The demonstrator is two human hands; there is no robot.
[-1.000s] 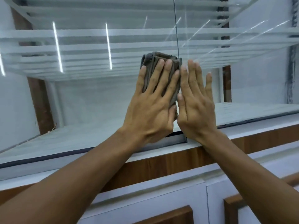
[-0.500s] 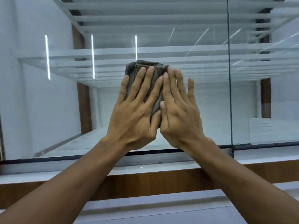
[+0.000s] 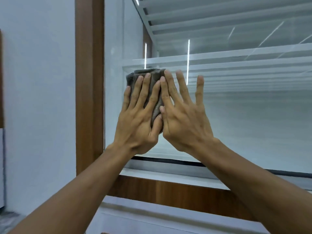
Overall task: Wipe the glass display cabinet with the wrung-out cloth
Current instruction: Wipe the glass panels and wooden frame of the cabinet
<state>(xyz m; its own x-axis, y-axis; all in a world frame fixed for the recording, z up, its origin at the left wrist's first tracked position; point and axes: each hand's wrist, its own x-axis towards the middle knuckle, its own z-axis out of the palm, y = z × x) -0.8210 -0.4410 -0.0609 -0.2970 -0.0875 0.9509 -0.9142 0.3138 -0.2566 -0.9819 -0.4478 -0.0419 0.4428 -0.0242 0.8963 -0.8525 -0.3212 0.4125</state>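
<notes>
A folded grey-brown cloth [image 3: 152,78] lies flat against the glass front of the display cabinet [image 3: 244,107], close to the pane's left edge. My left hand [image 3: 140,115] presses on the cloth with straight, spread fingers. My right hand [image 3: 182,115] lies beside it, index finger and thumb on the cloth's right part, the other fingers spread on the bare glass. Most of the cloth is hidden under the two hands. Behind the glass I see white shelves and thin reflected light lines.
A vertical brown wooden frame post [image 3: 89,81] borders the glass on the left, with a pale wall [image 3: 38,98] beyond it. Below the pane run a dark bottom track [image 3: 168,161], a white ledge and a brown wooden band [image 3: 168,191] above white lower cabinets.
Both hands have slid the cloth leftward across the glass, from near a vertical pane seam to the left frame post. My right hand's fingers are spread wider now.
</notes>
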